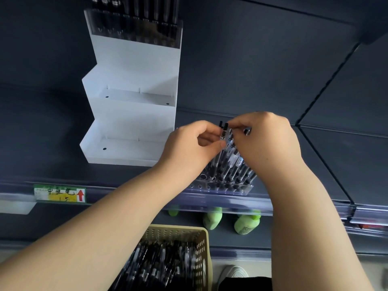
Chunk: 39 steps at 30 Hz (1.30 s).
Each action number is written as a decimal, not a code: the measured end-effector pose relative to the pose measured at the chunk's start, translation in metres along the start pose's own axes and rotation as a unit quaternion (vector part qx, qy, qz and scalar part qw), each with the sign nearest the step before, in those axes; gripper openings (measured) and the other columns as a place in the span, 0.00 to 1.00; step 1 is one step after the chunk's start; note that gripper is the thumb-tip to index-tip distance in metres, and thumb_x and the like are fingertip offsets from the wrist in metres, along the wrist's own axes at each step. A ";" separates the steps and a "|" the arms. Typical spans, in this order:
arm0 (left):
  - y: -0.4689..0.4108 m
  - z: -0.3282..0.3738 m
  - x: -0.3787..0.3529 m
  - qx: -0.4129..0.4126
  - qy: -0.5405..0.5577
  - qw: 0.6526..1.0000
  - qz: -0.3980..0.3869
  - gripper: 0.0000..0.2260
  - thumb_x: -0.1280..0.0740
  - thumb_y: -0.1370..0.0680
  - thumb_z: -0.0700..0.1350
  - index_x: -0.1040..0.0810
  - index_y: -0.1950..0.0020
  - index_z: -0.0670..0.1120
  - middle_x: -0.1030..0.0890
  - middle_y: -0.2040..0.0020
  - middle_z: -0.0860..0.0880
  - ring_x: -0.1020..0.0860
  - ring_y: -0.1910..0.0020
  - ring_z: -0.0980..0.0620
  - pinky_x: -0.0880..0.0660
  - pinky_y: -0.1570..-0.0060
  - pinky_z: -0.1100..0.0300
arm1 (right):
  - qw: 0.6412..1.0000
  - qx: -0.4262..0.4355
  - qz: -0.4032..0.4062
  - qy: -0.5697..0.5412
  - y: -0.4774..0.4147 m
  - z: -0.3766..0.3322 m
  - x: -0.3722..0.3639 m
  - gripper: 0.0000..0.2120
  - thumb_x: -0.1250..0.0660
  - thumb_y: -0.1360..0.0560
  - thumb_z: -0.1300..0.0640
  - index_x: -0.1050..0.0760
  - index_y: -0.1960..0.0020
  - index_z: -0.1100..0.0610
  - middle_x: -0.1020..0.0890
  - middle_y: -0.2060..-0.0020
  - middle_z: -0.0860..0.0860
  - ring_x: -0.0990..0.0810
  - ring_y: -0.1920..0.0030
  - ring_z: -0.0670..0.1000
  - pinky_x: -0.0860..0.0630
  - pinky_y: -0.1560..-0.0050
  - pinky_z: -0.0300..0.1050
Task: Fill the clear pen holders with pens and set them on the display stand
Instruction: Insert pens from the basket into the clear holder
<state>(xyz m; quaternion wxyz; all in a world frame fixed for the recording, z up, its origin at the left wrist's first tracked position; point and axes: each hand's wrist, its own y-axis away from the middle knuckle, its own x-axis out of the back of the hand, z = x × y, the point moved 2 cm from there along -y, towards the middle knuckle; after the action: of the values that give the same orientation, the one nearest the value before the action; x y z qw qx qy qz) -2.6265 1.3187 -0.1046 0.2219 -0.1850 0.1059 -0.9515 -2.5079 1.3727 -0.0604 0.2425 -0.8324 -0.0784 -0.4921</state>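
at centre of frame, on shelf [63, 169] front edge: clear holder [222, 188] part filled with pens [230, 162]. left hand [189, 143] and right hand [266, 141] each pinch pen tops. pens probably light, stiff, slick; holder likely tippy, lift by both ends.

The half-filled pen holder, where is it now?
Head view, right of centre: the pen holder stands at the shelf edge, right of the white display stand, above the basket.
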 end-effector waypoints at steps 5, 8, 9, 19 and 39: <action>0.003 -0.007 -0.006 0.006 -0.094 0.995 -0.040 0.07 0.26 0.29 0.45 0.22 0.58 0.54 0.20 0.63 0.59 0.23 0.64 0.64 0.28 0.58 0.75 | 1.000 -0.004 0.000 0.001 0.000 0.001 0.000 0.13 0.37 0.25 0.58 0.19 0.49 0.44 0.18 0.50 0.46 0.23 0.47 0.51 0.25 0.52 0.45; 0.005 -0.011 -0.008 0.015 -0.102 0.994 -0.048 0.07 0.26 0.30 0.45 0.22 0.59 0.54 0.21 0.65 0.59 0.25 0.67 0.68 0.31 0.62 0.79 | 1.000 -0.005 -0.001 0.000 0.000 0.001 0.000 0.13 0.37 0.26 0.58 0.19 0.49 0.44 0.18 0.50 0.46 0.23 0.47 0.51 0.24 0.52 0.45; 0.005 -0.012 -0.008 0.018 -0.098 0.994 -0.047 0.07 0.26 0.30 0.44 0.22 0.59 0.53 0.21 0.65 0.59 0.25 0.68 0.69 0.31 0.64 0.79 | 1.000 -0.005 -0.004 0.001 0.000 0.000 0.000 0.13 0.38 0.25 0.59 0.19 0.49 0.44 0.18 0.50 0.46 0.23 0.47 0.51 0.25 0.52 0.45; 0.008 -0.013 -0.013 0.001 -0.133 0.990 -0.038 0.08 0.27 0.30 0.43 0.25 0.63 0.52 0.23 0.68 0.58 0.26 0.70 0.67 0.31 0.64 0.78 | 1.000 0.008 -0.016 0.013 0.001 -0.001 0.001 0.14 0.38 0.26 0.59 0.19 0.50 0.44 0.18 0.50 0.46 0.23 0.48 0.52 0.24 0.54 0.46; 0.008 -0.018 0.029 0.045 -0.142 0.989 -0.026 0.09 0.30 0.29 0.35 0.22 0.56 0.49 0.19 0.60 0.55 0.23 0.64 0.62 0.30 0.60 0.79 | 0.998 0.050 0.000 0.041 0.006 -0.001 0.003 0.14 0.38 0.26 0.59 0.19 0.49 0.43 0.18 0.51 0.47 0.27 0.44 0.51 0.27 0.55 0.43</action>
<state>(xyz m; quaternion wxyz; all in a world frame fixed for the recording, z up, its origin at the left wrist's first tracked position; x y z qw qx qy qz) -2.6546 1.3005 -0.1140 0.2181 -0.3105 0.0251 -0.9249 -2.5046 1.3672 -0.0591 0.2870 -0.7980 -0.0932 -0.5216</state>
